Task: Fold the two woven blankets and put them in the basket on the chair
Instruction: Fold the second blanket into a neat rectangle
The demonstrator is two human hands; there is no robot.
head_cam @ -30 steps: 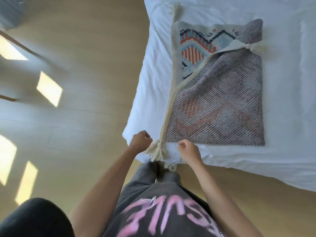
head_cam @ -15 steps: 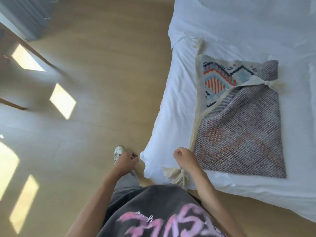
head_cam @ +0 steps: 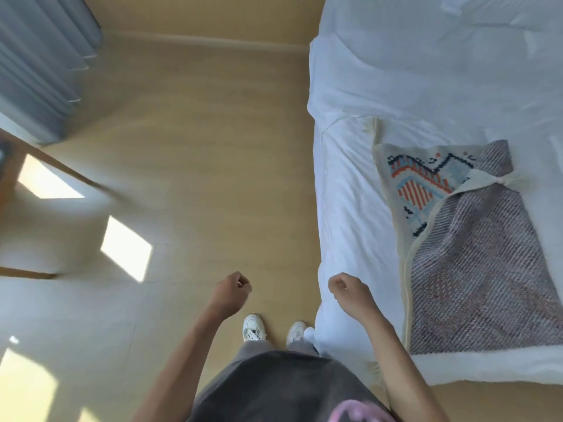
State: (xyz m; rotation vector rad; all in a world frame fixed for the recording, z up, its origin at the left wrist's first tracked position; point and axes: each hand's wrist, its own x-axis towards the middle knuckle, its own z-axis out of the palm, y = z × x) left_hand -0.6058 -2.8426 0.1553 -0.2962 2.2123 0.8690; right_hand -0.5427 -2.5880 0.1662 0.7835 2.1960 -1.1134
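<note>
One woven blanket [head_cam: 478, 269] lies folded on the white bed [head_cam: 426, 86] at the right. Its grey-brown reverse faces up, and a patch of blue, orange and black pattern shows at its far left corner. A cream tassel lies at the far right corner and another hangs over the bed's near edge. My left hand [head_cam: 230, 292] hovers over the floor with its fingers curled and holds nothing. My right hand [head_cam: 350, 292] is curled the same way above the bed's near left corner, left of the blanket and not touching it. No basket, chair or second blanket is in view.
Wooden floor [head_cam: 198, 147] with bright sun patches fills the left and middle. Grey curtains [head_cam: 39, 62] hang at the top left, with a wooden furniture edge [head_cam: 61, 169] below them. My white shoes [head_cam: 254, 327] stand beside the bed's corner.
Both hands have let go of the blanket's near corner and drawn back to the left, off the blanket. The view has swung left, so the bed now sits further right.
</note>
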